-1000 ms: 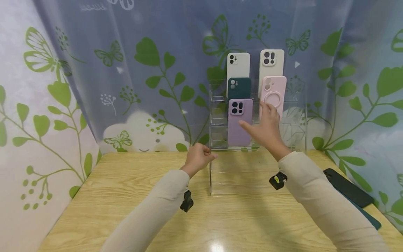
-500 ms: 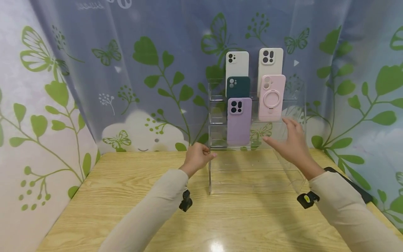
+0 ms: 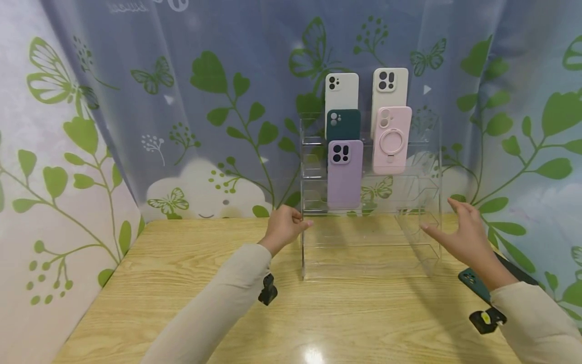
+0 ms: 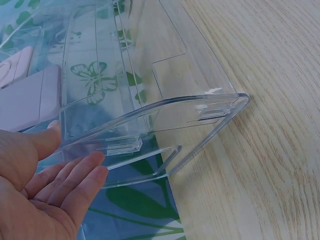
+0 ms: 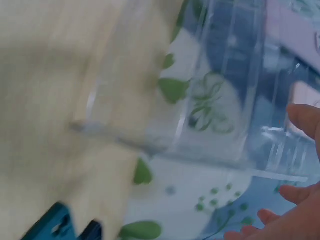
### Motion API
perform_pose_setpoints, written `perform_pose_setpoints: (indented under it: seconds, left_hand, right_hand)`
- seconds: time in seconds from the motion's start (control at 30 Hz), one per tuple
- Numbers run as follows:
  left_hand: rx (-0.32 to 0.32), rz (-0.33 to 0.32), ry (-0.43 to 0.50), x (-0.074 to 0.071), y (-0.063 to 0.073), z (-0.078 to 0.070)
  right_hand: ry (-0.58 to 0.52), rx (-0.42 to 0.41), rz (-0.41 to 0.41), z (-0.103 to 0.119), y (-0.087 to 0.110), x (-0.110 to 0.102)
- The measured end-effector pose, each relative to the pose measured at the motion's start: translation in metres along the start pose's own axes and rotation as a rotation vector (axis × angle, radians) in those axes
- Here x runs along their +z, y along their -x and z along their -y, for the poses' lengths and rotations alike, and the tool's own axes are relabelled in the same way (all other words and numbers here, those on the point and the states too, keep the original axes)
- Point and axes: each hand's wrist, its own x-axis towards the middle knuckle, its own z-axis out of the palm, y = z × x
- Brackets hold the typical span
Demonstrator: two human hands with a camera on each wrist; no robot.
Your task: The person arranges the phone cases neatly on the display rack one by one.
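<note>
My left hand (image 3: 284,226) is at the left side panel of a clear acrylic display stand (image 3: 364,272); in the left wrist view its thumb (image 4: 47,141) and fingers lie on either side of the panel edge. Open and holding nothing, my right hand (image 3: 468,237) hovers just off the stand's right side. On the stand's tiers lean a purple phone case (image 3: 344,184), a dark green case (image 3: 349,125), a white case (image 3: 342,92), an off-white case (image 3: 396,96) and a pink case (image 3: 392,164) with a ring.
Beyond my right hand, a dark green phone case (image 3: 473,284) and a black case (image 3: 516,268) lie on the wooden table (image 3: 204,323), partly hidden by the arm. A patterned curtain (image 3: 254,30) hangs behind the stand.
My right hand has left the pink case and moved right and down, past the stand's right side. The pink case stays on its tier. My left hand has kept its place.
</note>
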Motion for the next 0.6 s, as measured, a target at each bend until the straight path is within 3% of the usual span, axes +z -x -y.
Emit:
perform_pose_setpoints:
  seconds: [0.37, 0.6]
  left_hand:
    - [0.001, -0.009, 0.018, -0.001, 0.001, 0.0]
    - [-0.006, -0.011, 0.014, -0.001, 0.001, -0.001]
  right_hand:
    - [0.136, 0.024, 0.045, -0.07, 0.024, 0.001]
    - [0.174, 0.007, 0.149, -0.111, 0.034, 0.001]
